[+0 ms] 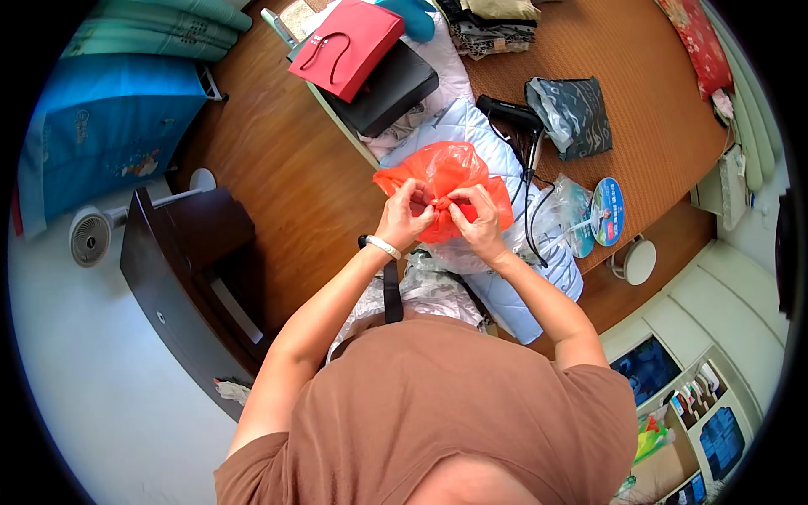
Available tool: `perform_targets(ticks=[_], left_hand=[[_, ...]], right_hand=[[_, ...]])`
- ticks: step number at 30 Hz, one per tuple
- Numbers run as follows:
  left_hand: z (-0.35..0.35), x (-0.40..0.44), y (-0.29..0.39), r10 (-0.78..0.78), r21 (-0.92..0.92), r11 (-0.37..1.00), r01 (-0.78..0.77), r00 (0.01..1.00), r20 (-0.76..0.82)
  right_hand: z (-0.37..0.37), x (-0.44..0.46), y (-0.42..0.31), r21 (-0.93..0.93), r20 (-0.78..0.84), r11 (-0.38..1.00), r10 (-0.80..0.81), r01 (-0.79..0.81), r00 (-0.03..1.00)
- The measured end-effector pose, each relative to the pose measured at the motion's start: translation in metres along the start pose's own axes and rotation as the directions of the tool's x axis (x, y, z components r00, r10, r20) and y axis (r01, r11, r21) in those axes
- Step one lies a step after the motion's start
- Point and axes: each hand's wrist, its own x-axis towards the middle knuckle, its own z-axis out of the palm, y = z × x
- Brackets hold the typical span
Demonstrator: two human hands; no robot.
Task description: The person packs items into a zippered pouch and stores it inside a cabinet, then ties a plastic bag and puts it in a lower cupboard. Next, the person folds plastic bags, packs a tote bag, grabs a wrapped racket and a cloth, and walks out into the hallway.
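A red plastic bag (450, 164) rests on the light blue quilt (547, 286) in front of me, its neck gathered into a knot. My left hand (402, 217), with a white bracelet at the wrist, pinches the knot from the left side. From the right, my right hand (478, 220) pinches the same knot between thumb and fingers. The two sets of fingertips nearly meet. Clear plastic (450, 256) shows just below the red bag. The bag's contents are hidden.
On the bed (640, 50) are a hair dryer (509, 111) with its cord, a dark patterned bag (582, 118), a round fan (607, 212) and folded clothes (497, 35). A red gift bag (353, 46) lies on a black box (391, 88). A dark desk (181, 295) stands left.
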Motion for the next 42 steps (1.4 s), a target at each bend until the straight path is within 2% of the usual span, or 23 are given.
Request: perform_targets(ticks=[3,5,7,9,11,12,13,14,15,17,21,23,26,29,31,32,33,34,35,37,38,40,42], left_hand=[[0.002,-0.006,0.012,0.109,0.006,0.994,-0.109,0.991,-0.083],[0.004,-0.01,0.025,-0.122,-0.042,0.992,0.118,0.987,-0.108],[0.003,-0.009,0.014,-0.071,0.015,0.997,0.072,0.994,-0.089],[0.001,-0.007,-0.001,-0.018,0.074,0.997,0.023,0.998,-0.062],[-0.003,-0.006,-0.01,-0.097,-0.215,0.974,0.067,0.987,-0.132],[-0.006,-0.006,-0.011,-0.201,-0.268,0.95,0.158,0.969,-0.142],[-0.006,-0.008,-0.011,-0.203,-0.267,0.95,0.161,0.97,-0.137],[-0.006,-0.009,-0.013,-0.288,-0.455,0.862,0.223,0.955,-0.077],[-0.005,-0.01,-0.014,-0.358,-0.621,0.732,0.28,0.934,-0.002],[-0.004,-0.013,-0.015,-0.39,-0.662,0.682,0.309,0.92,0.028],[-0.003,-0.017,-0.016,-0.459,-0.754,0.553,0.354,0.885,0.079],[-0.003,-0.018,-0.016,-0.468,-0.78,0.519,0.349,0.88,0.083],[-0.004,-0.017,-0.012,-0.426,-0.776,0.519,0.358,0.896,0.129],[0.002,-0.014,-0.013,-0.415,-0.725,0.572,0.384,0.898,0.148],[0.01,-0.013,-0.014,-0.349,-0.573,0.796,0.194,0.921,-0.172],[0.008,-0.015,-0.005,-0.349,-0.572,0.797,0.195,0.921,-0.173],[0.004,-0.017,0.012,-0.088,-0.108,0.993,0.046,0.898,-0.43],[0.002,-0.019,0.023,0.259,0.405,0.914,-0.035,0.818,-0.514],[0.002,-0.02,0.025,0.26,0.406,0.913,-0.036,0.819,-0.512],[0.001,-0.025,0.027,0.401,0.617,0.769,-0.169,0.878,-0.26],[0.0,-0.026,0.027,0.446,0.696,0.675,-0.244,0.887,-0.122],[0.0,-0.023,0.022,0.416,0.7,0.679,-0.221,0.902,-0.119],[0.003,-0.02,0.022,0.421,0.695,0.682,-0.228,0.899,-0.117]], right_hand=[[-0.001,-0.004,0.0,0.057,0.021,0.993,0.105,-0.106,0.994],[0.001,-0.007,-0.004,0.114,0.033,0.981,0.155,-0.158,0.987],[0.005,-0.013,-0.015,-0.007,0.029,0.997,-0.08,0.08,0.996],[0.009,-0.019,-0.025,0.079,0.035,0.997,-0.003,0.0,0.999],[0.012,-0.022,-0.027,0.223,-0.019,0.966,0.138,-0.13,0.99],[0.01,-0.024,-0.023,0.224,-0.021,0.966,0.14,-0.131,0.99],[0.007,-0.026,-0.017,0.008,0.059,0.993,0.114,-0.114,0.992],[0.005,-0.027,-0.011,-0.206,0.145,0.976,0.103,-0.072,0.984],[0.006,-0.028,-0.007,-0.206,0.145,0.976,0.105,-0.073,0.984],[0.009,-0.029,-0.002,0.028,0.164,0.988,0.143,-0.15,0.976],[0.004,-0.029,0.003,0.064,0.308,0.948,0.278,-0.312,0.91],[0.009,-0.03,0.012,0.353,0.28,0.831,0.345,-0.43,0.896],[0.012,-0.025,0.016,0.41,0.353,0.715,0.448,-0.566,0.821],[0.013,-0.02,0.017,0.438,0.411,0.626,0.499,-0.646,0.763],[0.014,-0.019,0.019,0.456,0.399,0.645,0.468,-0.613,0.789],[0.017,-0.02,0.023,0.458,0.399,0.644,0.467,-0.613,0.789],[0.02,-0.022,0.028,0.394,0.355,0.711,0.467,-0.582,0.81],[0.022,-0.023,0.032,0.324,0.309,0.771,0.462,-0.548,0.832],[0.023,-0.023,0.032,0.326,0.307,0.77,0.462,-0.548,0.832],[0.026,-0.024,0.031,0.165,0.204,0.88,0.41,-0.445,0.889],[0.026,-0.023,0.024,0.167,0.207,0.881,0.409,-0.444,0.889],[0.024,-0.024,0.009,0.068,0.032,0.95,0.304,-0.305,0.952],[0.017,-0.022,0.001,0.038,0.022,0.959,0.282,-0.282,0.959]])
